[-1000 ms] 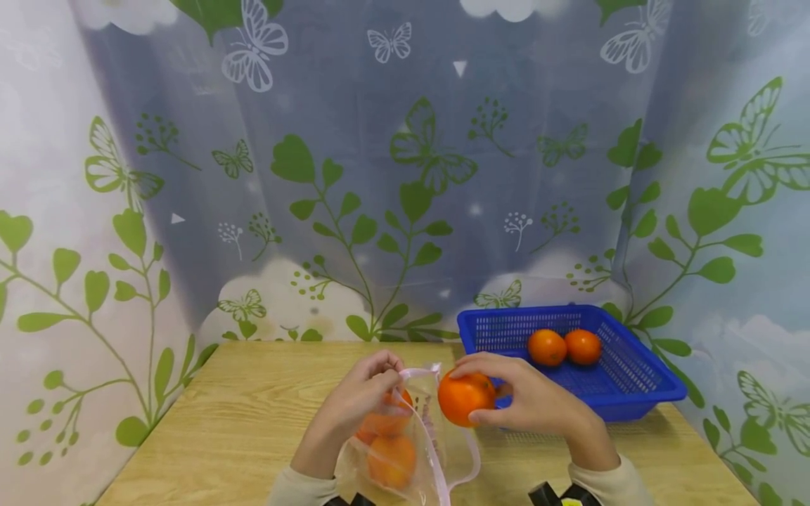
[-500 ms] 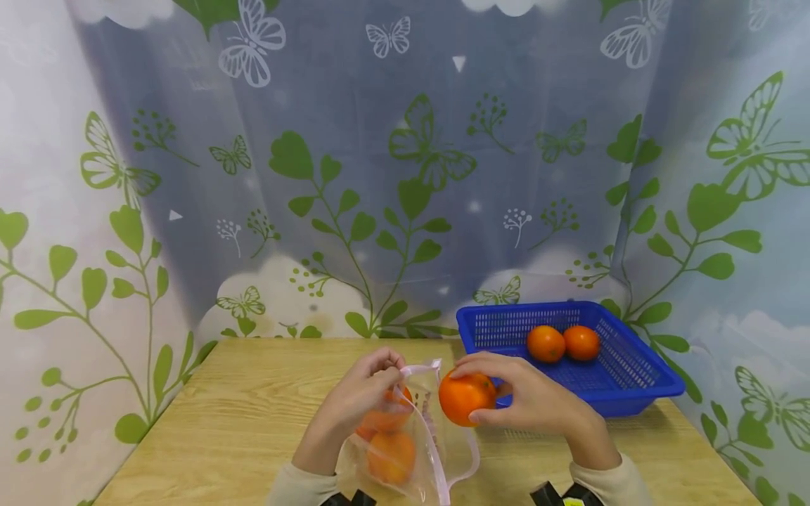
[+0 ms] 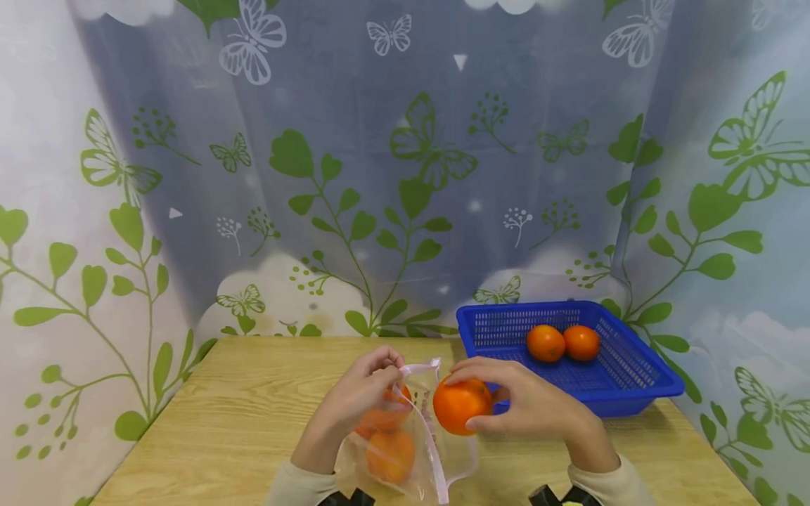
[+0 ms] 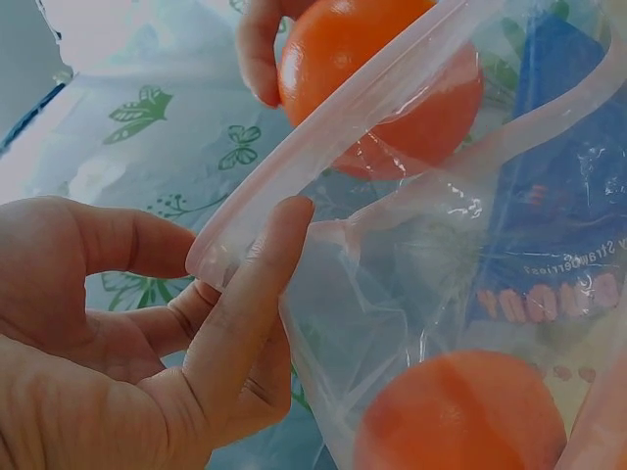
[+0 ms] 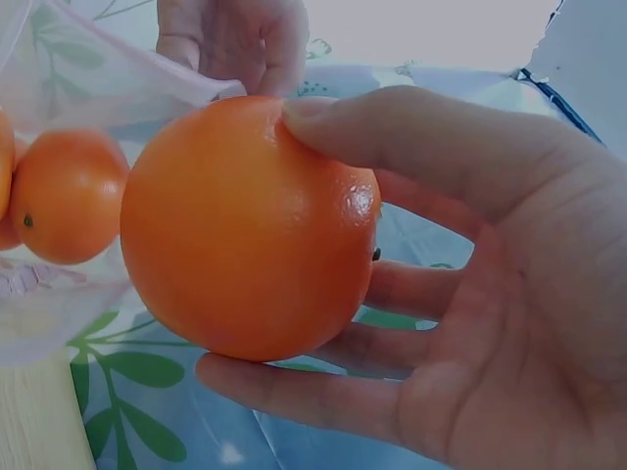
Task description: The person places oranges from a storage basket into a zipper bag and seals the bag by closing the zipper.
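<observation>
My left hand (image 3: 363, 393) pinches the pink-edged rim of a clear plastic zip bag (image 4: 382, 304) between thumb and fingers. Inside the bag several oranges show through the plastic, one orange (image 3: 390, 457) low down in the head view. My right hand (image 3: 525, 400) grips another orange (image 5: 245, 230), thumb on one side and fingers curled round the other. That orange is right at the bag's mouth, and in the left wrist view part of it shows through the plastic. Printed lettering and a pink pattern mark the bag's side.
A blue plastic basket (image 3: 633, 379) stands at the right rear of the wooden table (image 3: 253, 393). Two oranges (image 3: 563, 343) lie in it side by side. A curtain (image 3: 354, 176) with green leaves and butterflies hangs behind and along both sides.
The orange in my right hand has shifted slightly left and down, closer to the bag's opening. My left hand keeps its pinch on the bag's rim.
</observation>
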A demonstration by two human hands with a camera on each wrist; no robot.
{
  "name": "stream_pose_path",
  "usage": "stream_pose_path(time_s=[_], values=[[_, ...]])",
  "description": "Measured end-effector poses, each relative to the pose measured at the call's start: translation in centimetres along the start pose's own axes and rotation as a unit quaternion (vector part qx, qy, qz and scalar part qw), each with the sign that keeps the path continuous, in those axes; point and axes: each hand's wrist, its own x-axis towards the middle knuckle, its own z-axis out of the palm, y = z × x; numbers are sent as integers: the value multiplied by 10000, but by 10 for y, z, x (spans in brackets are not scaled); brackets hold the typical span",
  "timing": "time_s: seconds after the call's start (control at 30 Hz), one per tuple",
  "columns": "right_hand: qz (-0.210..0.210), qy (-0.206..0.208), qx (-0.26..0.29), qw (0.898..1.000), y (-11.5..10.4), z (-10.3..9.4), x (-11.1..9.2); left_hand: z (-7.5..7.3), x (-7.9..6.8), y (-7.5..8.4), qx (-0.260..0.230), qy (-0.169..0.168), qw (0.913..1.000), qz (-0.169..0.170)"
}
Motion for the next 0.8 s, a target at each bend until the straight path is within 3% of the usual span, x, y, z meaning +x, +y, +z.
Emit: stream_pose_path(time_s=[0.53,0.8], values=[[-302,-273,-439,9982,-16,11,3,-1,-2,2,-135,-53,9999,37],[-1187,-397,-645,9900,-15,17,10,-2,-1,2,-149,-65,9999,20]])
